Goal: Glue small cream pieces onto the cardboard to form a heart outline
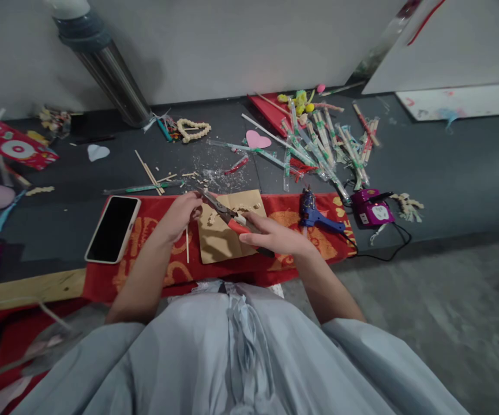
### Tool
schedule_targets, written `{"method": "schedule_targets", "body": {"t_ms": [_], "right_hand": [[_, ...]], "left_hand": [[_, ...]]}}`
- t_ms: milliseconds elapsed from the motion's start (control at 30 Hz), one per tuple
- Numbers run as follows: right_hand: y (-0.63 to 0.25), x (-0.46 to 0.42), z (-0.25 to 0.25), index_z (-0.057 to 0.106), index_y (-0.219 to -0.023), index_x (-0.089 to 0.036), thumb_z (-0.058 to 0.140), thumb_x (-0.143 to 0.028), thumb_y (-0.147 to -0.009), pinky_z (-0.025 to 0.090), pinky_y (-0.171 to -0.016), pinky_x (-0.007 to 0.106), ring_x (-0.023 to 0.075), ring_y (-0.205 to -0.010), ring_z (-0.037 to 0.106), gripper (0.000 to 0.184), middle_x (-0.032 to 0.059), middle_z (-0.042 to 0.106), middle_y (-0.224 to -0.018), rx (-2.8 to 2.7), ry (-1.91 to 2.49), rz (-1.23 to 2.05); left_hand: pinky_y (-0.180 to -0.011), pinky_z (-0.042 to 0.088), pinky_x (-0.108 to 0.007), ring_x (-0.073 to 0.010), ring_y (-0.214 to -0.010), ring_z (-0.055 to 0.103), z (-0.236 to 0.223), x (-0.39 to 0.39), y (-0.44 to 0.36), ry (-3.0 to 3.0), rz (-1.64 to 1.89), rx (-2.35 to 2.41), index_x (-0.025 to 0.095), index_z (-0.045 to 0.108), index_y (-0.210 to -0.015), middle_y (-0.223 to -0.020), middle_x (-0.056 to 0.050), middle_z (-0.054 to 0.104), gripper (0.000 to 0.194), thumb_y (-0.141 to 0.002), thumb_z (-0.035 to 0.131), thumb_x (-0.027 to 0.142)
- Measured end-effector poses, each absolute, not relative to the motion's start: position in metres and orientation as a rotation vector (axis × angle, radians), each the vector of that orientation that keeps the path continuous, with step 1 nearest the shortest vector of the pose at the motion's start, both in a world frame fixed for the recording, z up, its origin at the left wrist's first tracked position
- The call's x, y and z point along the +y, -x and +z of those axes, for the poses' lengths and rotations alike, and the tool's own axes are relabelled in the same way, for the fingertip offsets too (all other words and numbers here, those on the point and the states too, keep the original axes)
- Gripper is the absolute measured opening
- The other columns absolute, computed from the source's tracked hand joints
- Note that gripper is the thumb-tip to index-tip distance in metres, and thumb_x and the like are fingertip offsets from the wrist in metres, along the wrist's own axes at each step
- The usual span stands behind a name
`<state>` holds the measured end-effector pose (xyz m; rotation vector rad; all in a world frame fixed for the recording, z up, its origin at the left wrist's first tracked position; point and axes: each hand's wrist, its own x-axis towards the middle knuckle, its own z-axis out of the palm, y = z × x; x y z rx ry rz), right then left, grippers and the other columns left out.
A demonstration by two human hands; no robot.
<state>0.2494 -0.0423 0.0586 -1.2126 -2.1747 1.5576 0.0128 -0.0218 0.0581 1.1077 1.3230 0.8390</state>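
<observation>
My right hand (pixel 270 230) is closed around a pair of pliers (pixel 223 212) with red-orange handles, whose jaws point to the upper left. By the jaw tips, my left hand (pixel 180 212) is pinched; what its fingers hold is too small to make out. Beneath the pliers lies a tan sheet of folded paper or card (pixel 221 246), with small pale stick bits (pixel 249 206) on it. A thin pale stick (pixel 187 245) rests on the red patterned cloth (pixel 173 271), just below my left hand.
A phone (pixel 114 229) lies left, a blue glue gun (pixel 318 216) right, beside a purple box (pixel 372 207). Behind are wrapped sticks (pixel 314 144), a pink paper heart (pixel 258 139), a heart-shaped stick frame (pixel 194 130) and a tall metal flask (pixel 111 75). Crumbs litter the dark table.
</observation>
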Motion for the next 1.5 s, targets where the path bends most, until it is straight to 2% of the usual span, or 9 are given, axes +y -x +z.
{"method": "schedule_targets", "body": {"t_ms": [67, 233, 400, 567, 733, 867, 967, 1267, 1500], "right_hand": [[-0.251, -0.041, 0.059, 0.053, -0.112, -0.016, 0.05, -0.056, -0.087, 0.047, -0.08, 0.033, 0.0209, -0.09, 0.058, 0.048, 0.0063, 0.064, -0.099, -2.217, 1.197, 1.538], [-0.252, -0.042, 0.067, 0.052, -0.115, -0.014, 0.047, -0.045, -0.09, 0.048, -0.08, 0.035, 0.0228, -0.091, 0.06, 0.04, 0.0116, 0.065, -0.105, -2.344, 1.217, 1.391], [-0.246, -0.047, 0.077, 0.052, -0.117, -0.011, 0.049, -0.035, -0.085, 0.045, -0.081, 0.036, 0.0253, -0.094, 0.059, 0.04, 0.0153, 0.063, -0.109, -2.392, 1.389, 1.049], [-0.238, -0.044, 0.085, 0.057, -0.106, -0.013, 0.056, -0.033, -0.08, 0.041, -0.074, 0.031, 0.0265, -0.092, 0.063, 0.033, 0.0134, 0.068, -0.102, -2.4, 1.617, 0.839], [-0.239, -0.037, 0.089, 0.059, -0.095, -0.016, 0.055, -0.024, -0.075, 0.038, -0.07, 0.029, 0.0263, -0.091, 0.063, 0.022, 0.0119, 0.07, -0.099, -2.418, 1.687, 0.751], [-0.241, -0.035, 0.088, 0.057, -0.09, -0.017, 0.054, -0.027, -0.076, 0.035, -0.068, 0.03, 0.0264, -0.088, 0.063, 0.017, 0.0116, 0.07, -0.094, -2.423, 1.717, 0.733], [-0.241, -0.034, 0.088, 0.056, -0.087, -0.018, 0.053, -0.027, -0.076, 0.033, -0.066, 0.03, 0.0261, -0.085, 0.063, 0.014, 0.0117, 0.07, -0.091, -2.451, 1.745, 0.72], [-0.243, -0.032, 0.093, 0.056, -0.089, -0.017, 0.053, -0.026, -0.079, 0.032, -0.065, 0.03, 0.025, -0.082, 0.063, 0.013, 0.013, 0.07, -0.093, -2.527, 1.761, 0.732], [-0.256, -0.024, 0.085, 0.052, -0.097, -0.015, 0.049, -0.028, -0.082, 0.036, -0.071, 0.03, 0.0244, -0.086, 0.058, 0.02, 0.0145, 0.065, -0.099, -2.638, 1.535, 0.834]], "left_hand": [[-0.048, 0.025, -0.02, -0.0071, -0.05, 0.029, 0.06, -0.023, -0.013, -1.096, 0.859, 1.294, 0.015, 0.065, -0.081, -0.058, 0.005, 0.037, 0.023, -0.071, 0.058, 0.035], [-0.056, 0.038, -0.021, -0.0087, -0.057, 0.043, 0.061, -0.029, -0.015, -1.184, 0.919, 1.247, 0.016, 0.065, -0.086, -0.066, 0.002, 0.054, 0.044, -0.069, 0.072, 0.056], [-0.078, 0.049, -0.026, -0.0164, -0.086, 0.061, 0.067, -0.035, -0.021, -1.286, 1.049, 1.25, 0.016, 0.066, -0.097, -0.089, -0.005, 0.068, 0.051, -0.075, 0.068, 0.061], [-0.079, 0.05, -0.026, -0.0182, -0.095, 0.062, 0.076, -0.036, -0.028, -1.355, 1.037, 1.341, 0.016, 0.064, -0.106, -0.108, -0.009, 0.069, 0.048, -0.082, 0.06, 0.057], [-0.068, 0.05, -0.025, -0.0166, -0.081, 0.063, 0.072, -0.033, -0.026, -1.341, 0.976, 1.401, 0.015, 0.065, -0.096, -0.091, -0.007, 0.07, 0.042, -0.082, 0.058, 0.054], [-0.067, 0.052, -0.025, -0.0151, -0.075, 0.063, 0.065, -0.035, -0.024, -1.406, 1.026, 1.555, 0.015, 0.065, -0.096, -0.09, -0.005, 0.071, 0.032, -0.078, 0.062, 0.041], [-0.069, 0.053, -0.027, -0.0157, -0.071, 0.065, 0.06, -0.038, -0.024, -1.439, 1.064, 1.639, 0.015, 0.068, -0.091, -0.081, -0.004, 0.071, 0.025, -0.078, 0.062, 0.036], [-0.071, 0.056, -0.029, -0.0174, -0.071, 0.069, 0.053, -0.039, -0.025, -1.457, 1.007, 1.692, 0.019, 0.07, -0.088, -0.076, -0.002, 0.073, 0.021, -0.082, 0.059, 0.037], [-0.068, 0.054, -0.027, -0.0158, -0.068, 0.066, 0.058, -0.041, -0.026, -1.536, 0.955, 1.642, 0.019, 0.068, -0.081, -0.075, -0.003, 0.072, 0.023, -0.085, 0.052, 0.034]]}}
